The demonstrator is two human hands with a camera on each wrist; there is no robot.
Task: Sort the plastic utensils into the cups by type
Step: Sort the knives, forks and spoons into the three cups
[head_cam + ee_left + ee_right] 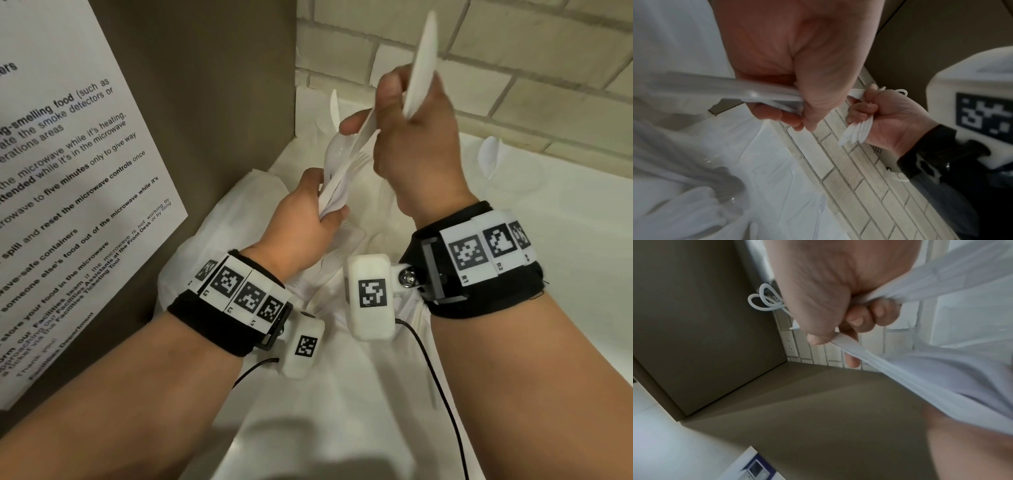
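Observation:
My left hand [327,205] grips a bundle of white plastic utensils [342,164], spoons and forks mixed, by their handles. My right hand [373,120] holds several white knives [419,75] upright in its fist, while its thumb and forefinger pinch one handle [857,348] of the left hand's bundle. In the left wrist view the knife ends [855,134] stick out below the right fist. A utensil [334,108] stands in a clear cup at the back. Spoons [489,156] stand in another clear cup at the right.
A white plastic bag [260,192] with more utensils [342,257] lies open on the white counter below my hands. A brown cabinet wall with a paper notice [68,171] is at the left, a tiled wall [513,51] behind.

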